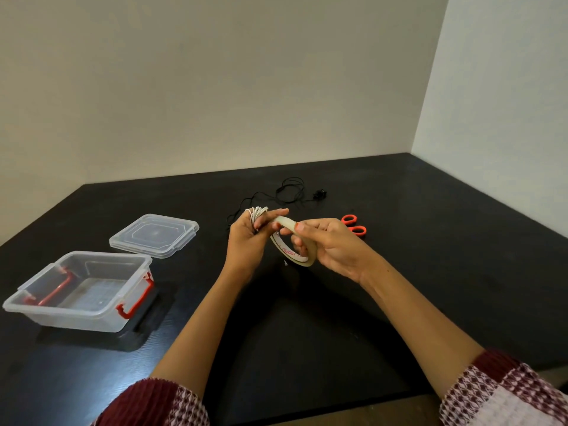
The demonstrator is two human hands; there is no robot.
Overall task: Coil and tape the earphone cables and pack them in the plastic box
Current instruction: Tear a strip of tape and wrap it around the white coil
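My left hand (247, 238) is closed around a white earphone cable coil (257, 213) wound over its fingers, raised above the black table (399, 272). My right hand (329, 244) grips a roll of clear tape (292, 241), its thumb on the roll's top edge; the left forefinger touches the roll too. A loose black earphone cable (289, 192) lies on the table behind my hands. The clear plastic box (80, 290) with red latches stands open at the left, nothing visible inside.
The box's clear lid (155, 235) lies flat behind the box. Orange-handled scissors (355, 224) rest on the table just behind my right hand, blades hidden. Pale walls close the table at the back and right.
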